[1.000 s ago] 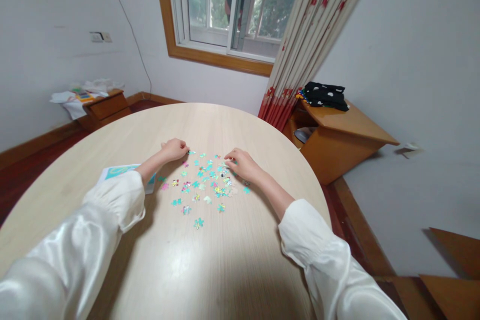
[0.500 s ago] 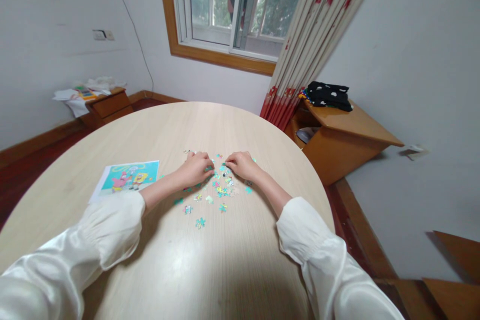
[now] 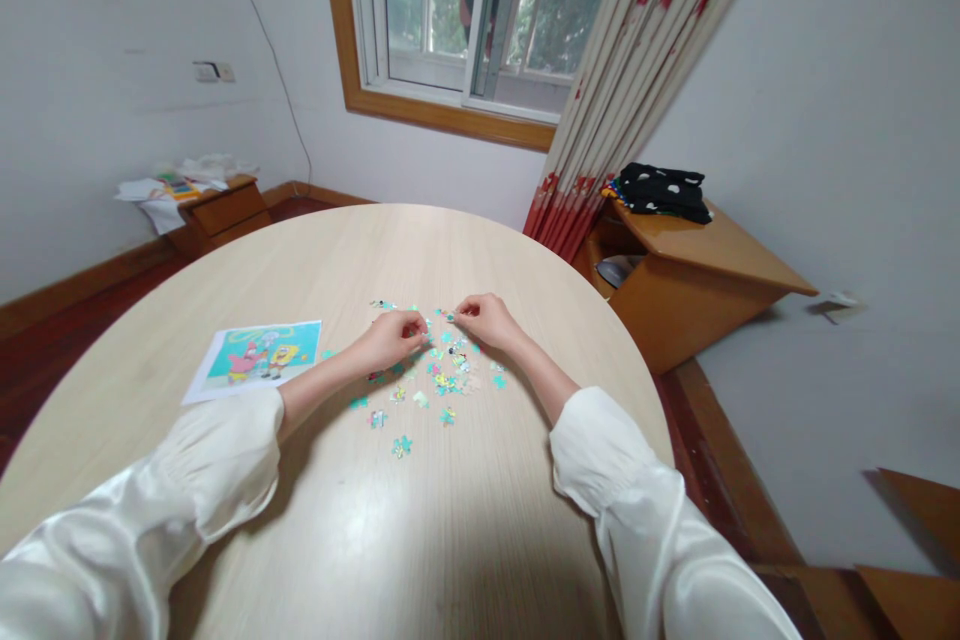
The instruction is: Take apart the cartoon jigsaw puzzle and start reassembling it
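Small jigsaw puzzle pieces (image 3: 448, 384), mostly turquoise with bits of yellow and pink, lie scattered between and in front of my hands. On the left of the pile, my left hand (image 3: 391, 340) is closed, thumb and fingertips pinched together over the pieces. Whatever is in that pinch is too small to make out. At the pile's far right side, my right hand (image 3: 487, 321) pinches a small puzzle piece (image 3: 451, 317) between thumb and forefinger. A printed cartoon picture (image 3: 262, 357) on white paper lies left of my left forearm.
The round wooden table (image 3: 360, 560) fills the foreground. Behind it on the right, a wooden cabinet (image 3: 697, 270) carries folded black cloth (image 3: 664, 192). A low drawer unit (image 3: 225, 210) with papers stands at the far left. Beyond is a window with a curtain (image 3: 600, 70).
My right hand has lifted and shifted slightly away from the middle of the pile, with a piece in its fingertips. My left hand's fingers have drawn into a pinch. The view has shifted slightly.
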Demonstrator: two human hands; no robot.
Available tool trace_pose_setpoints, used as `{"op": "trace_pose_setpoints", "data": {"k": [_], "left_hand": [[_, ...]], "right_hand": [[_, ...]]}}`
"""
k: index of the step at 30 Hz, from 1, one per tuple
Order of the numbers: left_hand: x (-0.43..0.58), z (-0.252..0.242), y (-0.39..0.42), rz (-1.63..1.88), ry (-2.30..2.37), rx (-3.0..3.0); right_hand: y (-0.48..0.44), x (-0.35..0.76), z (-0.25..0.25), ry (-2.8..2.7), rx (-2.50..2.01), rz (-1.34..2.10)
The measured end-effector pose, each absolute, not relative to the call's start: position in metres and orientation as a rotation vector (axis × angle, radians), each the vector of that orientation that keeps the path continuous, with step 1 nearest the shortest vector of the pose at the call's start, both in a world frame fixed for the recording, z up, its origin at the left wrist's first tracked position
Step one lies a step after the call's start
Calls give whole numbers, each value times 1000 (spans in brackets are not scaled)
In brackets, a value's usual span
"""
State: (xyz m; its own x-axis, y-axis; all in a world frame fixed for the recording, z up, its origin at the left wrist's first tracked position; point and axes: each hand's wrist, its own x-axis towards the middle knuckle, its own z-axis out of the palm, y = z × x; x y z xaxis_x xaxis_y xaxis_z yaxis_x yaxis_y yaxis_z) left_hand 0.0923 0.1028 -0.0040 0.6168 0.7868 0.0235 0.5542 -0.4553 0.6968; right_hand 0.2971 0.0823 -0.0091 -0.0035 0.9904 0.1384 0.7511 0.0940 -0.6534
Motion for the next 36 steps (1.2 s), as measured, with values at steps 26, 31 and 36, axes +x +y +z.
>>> {"op": "trace_pose_setpoints", "data": {"k": [26, 31, 36], "left_hand": [[18, -8, 175, 360, 1600, 2380], [25, 7, 130, 514, 1483, 2627], [32, 7, 47, 400, 977, 2790]], "right_hand": [[70, 307, 0, -2187, -1842, -71], [21, 304, -2, -2209, -1630, -25], [-37, 288, -14, -2291, -1446, 16]]}}
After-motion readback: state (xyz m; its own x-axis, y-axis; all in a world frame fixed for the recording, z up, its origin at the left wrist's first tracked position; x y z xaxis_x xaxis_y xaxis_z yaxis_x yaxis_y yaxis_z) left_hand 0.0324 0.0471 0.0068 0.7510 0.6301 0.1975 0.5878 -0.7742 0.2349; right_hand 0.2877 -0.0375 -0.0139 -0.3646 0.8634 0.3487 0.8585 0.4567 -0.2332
